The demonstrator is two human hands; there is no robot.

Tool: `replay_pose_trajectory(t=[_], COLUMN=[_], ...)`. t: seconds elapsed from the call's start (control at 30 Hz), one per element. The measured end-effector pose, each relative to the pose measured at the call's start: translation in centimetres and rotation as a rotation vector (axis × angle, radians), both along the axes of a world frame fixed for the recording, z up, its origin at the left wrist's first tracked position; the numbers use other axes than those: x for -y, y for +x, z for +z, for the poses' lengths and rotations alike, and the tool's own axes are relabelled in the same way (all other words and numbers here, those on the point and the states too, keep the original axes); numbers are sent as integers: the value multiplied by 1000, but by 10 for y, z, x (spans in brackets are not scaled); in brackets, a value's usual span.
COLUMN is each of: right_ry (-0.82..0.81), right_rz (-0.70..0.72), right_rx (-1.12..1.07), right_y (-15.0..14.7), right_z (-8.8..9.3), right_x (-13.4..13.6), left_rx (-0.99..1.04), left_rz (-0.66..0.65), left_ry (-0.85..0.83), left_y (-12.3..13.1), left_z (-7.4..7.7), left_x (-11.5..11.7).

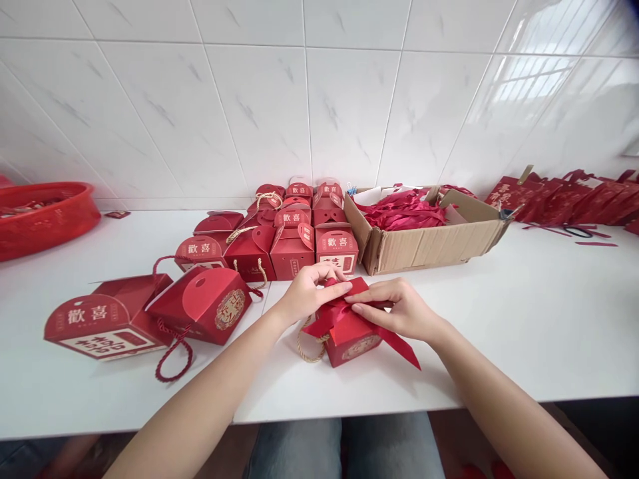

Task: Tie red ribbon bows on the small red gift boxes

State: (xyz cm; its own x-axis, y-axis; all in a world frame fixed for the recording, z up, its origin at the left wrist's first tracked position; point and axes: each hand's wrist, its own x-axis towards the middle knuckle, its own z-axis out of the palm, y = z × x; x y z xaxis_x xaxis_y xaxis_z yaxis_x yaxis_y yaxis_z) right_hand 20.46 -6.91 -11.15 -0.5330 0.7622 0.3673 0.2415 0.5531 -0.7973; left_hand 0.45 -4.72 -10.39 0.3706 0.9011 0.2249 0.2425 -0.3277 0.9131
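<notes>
In front of me on the white table stands a small red gift box (352,346) with a round gold emblem on its side. A red satin ribbon (399,347) lies over its top, one tail hanging down to the right and a shorter end to the left. My left hand (317,289) is at the ribbon's upper left part, thumb and fingers closed on it. My right hand (399,306) pinches the ribbon near the middle of the box top. A twisted gold cord handle (310,349) loops out on the box's left.
Two red boxes with dark red cords (174,356) lie at left. Behind stand several red boxes (292,256) in rows and a cardboard box (424,249) of ribbons. A red basket (54,223) is far left, red bags (574,199) and scissors (576,231) far right.
</notes>
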Motion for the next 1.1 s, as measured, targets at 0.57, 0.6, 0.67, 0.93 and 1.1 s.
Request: replay_pose_trajectory(t=[0.57, 0.6, 0.67, 0.93, 1.1], right_ry=[141, 103, -7, -365, -401], right_rz=[97, 98, 97, 60, -44], right_rx=[187, 164, 99, -205, -197], right_y=[1, 2, 4, 5, -1], right_z=[10, 9, 7, 3, 2], right_x=[-1, -2, -4, -5, -2], left_rx=[-2, -1, 16, 306, 227], left_rz=[96, 92, 49, -191, -166], left_ry=[110, 78, -9, -400, -291], left_y=[2, 2, 1, -6, -5], left_z=[-7, -6, -3, -1, -2], left_x=[-4, -3, 0, 0, 0])
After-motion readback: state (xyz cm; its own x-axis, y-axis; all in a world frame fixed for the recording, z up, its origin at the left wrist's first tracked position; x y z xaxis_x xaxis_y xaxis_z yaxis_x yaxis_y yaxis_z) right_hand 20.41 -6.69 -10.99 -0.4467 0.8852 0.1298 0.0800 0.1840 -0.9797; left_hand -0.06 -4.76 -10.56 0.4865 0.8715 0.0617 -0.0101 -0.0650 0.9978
